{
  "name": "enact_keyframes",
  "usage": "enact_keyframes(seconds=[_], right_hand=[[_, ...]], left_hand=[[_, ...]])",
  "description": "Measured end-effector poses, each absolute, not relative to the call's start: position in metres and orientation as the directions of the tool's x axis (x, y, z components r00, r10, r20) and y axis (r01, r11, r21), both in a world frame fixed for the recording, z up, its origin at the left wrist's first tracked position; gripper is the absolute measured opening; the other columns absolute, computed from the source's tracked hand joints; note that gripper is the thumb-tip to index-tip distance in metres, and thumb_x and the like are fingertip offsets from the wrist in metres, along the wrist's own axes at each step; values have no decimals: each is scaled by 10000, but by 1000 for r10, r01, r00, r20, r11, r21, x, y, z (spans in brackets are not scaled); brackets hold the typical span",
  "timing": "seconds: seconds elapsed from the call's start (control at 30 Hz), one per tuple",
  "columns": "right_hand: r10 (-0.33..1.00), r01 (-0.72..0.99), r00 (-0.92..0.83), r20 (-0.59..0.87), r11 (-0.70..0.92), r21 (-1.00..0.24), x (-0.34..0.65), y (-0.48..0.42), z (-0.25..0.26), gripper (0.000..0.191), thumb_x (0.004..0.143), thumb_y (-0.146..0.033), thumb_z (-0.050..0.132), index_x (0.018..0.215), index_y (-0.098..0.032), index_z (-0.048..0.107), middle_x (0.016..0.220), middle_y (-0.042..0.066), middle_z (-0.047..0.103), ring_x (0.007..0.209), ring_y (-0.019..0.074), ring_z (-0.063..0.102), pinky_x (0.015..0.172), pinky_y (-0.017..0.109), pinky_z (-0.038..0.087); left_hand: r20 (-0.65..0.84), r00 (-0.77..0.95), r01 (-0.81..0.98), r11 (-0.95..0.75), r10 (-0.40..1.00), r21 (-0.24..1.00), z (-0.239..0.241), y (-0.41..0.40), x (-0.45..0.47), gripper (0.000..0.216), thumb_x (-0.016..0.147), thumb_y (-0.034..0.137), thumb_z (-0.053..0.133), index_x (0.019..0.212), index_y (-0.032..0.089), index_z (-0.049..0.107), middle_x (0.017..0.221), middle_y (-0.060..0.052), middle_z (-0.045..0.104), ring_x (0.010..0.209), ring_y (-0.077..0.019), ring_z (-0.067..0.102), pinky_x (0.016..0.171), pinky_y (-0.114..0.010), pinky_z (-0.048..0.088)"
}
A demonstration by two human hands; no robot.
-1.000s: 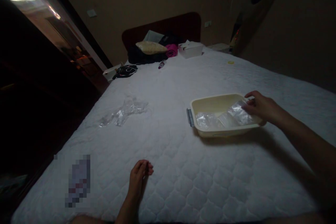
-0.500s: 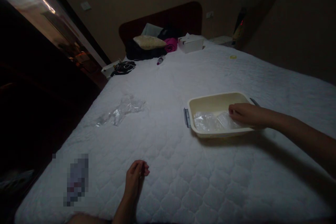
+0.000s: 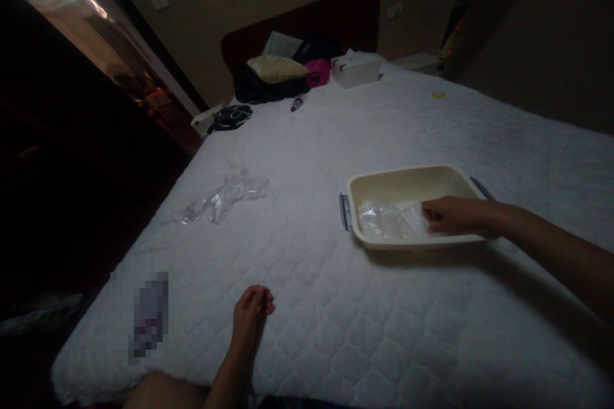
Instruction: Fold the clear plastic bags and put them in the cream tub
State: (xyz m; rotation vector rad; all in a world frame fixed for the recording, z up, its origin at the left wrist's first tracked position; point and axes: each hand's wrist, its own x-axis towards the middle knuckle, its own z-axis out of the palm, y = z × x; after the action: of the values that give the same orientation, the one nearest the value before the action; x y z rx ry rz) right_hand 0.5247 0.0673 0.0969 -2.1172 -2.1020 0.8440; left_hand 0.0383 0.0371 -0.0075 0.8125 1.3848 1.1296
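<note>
A cream plastic basin (image 3: 412, 245) with grey side handles stands on the white quilted bed (image 3: 326, 332). Inside it lie clear plastic bags (image 3: 384, 220), crumpled and overlapping. My right hand (image 3: 451, 215) reaches in over the basin's right side, its fingers pinched on the edge of a plastic bag. Part of that bag is hidden behind the fingers. My left hand (image 3: 252, 307) is low over the front of the bed, fingers curled in, with nothing visible in it. Farther left on the bed lies a crumpled piece of clear plastic (image 3: 228, 195).
A blurred-out object (image 3: 151, 316) lies at the front left of the bed. Toward the headboard (image 3: 350, 19) are a white box (image 3: 355, 72), a pink roll (image 3: 317, 73), a pillow (image 3: 278, 69), a small bottle (image 3: 298, 103) and a dark cable bundle (image 3: 230, 118). A yellow ring (image 3: 438, 95) lies back right.
The view has shifted slightly. My right hand has moved a little lower in the basin, and a bag's edge now shows beside its fingers. My left hand stays almost still.
</note>
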Motion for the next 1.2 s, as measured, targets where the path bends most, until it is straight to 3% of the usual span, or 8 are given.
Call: enact_keyframes(seconds=[0.13, 0.27, 0.43, 0.57, 0.73, 0.87, 1.0, 1.2], right_hand=[[938, 916, -45, -343, -98, -389, 521, 66, 100, 140, 745, -187, 538, 607, -194, 563, 623, 66, 625, 547, 160, 536, 542, 278, 359], [942, 926, -55, -332, -75, -369, 520, 63, 111, 148, 706, -71, 483, 652, -173, 576, 652, 68, 634, 574, 151, 547, 570, 262, 362], [952, 982, 32, -304, -87, -170, 516, 64, 127, 135, 759, -137, 491, 778, -157, 623, 771, 101, 669, 662, 183, 591, 607, 280, 371], [998, 996, 17, -68, -23, -86, 489, 61, 140, 158, 798, -223, 506, 887, -181, 629, 834, 96, 677, 722, 214, 611, 588, 289, 376], [889, 895, -278, 363, 377, -238, 395, 55, 127, 239, 872, -316, 427, 909, -172, 613, 899, 94, 659, 743, 190, 614, 631, 293, 433], [791, 784, -400, 464, 557, -274, 291, 53, 85, 236, 885, -234, 401, 904, -153, 622, 848, 99, 656, 754, 190, 611, 684, 303, 462], [739, 733, -462, 490, 629, -259, 199, 58, 45, 210, 853, -169, 438, 866, -148, 647, 845, 114, 656, 814, 222, 602, 774, 349, 465], [806, 733, -260, 531, 523, -435, 146, 80, -18, 316, 860, -150, 366, 1019, -97, 634, 1096, 180, 627, 1032, 247, 577, 896, 388, 466]], left_hand=[[-323, -148, -127, 305, 935, 944, -9, 37, 37, 342, 609, 405, 749, 727, 131, 582, 615, 8, 611, 504, -87, 543, 496, -197, 444], [-304, -138, -162, 281, 943, 946, -14, 37, 36, 330, 619, 398, 740, 727, 136, 571, 612, 15, 606, 504, -81, 544, 492, -192, 445], [-279, -109, -147, 263, 954, 954, -19, 39, 36, 312, 661, 410, 704, 715, 135, 565, 604, 10, 608, 487, -80, 541, 476, -192, 435], [-255, -111, -143, 239, 960, 960, -19, 40, 38, 313, 668, 417, 691, 695, 136, 556, 594, 17, 599, 473, -75, 535, 471, -191, 434], [-233, -111, -154, 215, 966, 964, -14, 38, 44, 342, 643, 442, 692, 688, 135, 545, 567, 18, 589, 439, -78, 533, 456, -195, 425], [-188, -135, -153, 167, 973, 974, -10, 36, 46, 365, 645, 473, 676, 668, 138, 534, 569, 10, 588, 444, -83, 540, 462, -202, 429], [-149, -125, -184, 124, 981, 975, -14, 36, 46, 357, 675, 477, 652, 687, 141, 532, 561, 13, 579, 454, -89, 536, 478, -213, 431], [-34, -170, -52, 25, 985, 998, -26, 33, 44, 241, 796, 373, 533, 709, 149, 547, 574, 26, 535, 512, -91, 506, 515, -217, 422]])
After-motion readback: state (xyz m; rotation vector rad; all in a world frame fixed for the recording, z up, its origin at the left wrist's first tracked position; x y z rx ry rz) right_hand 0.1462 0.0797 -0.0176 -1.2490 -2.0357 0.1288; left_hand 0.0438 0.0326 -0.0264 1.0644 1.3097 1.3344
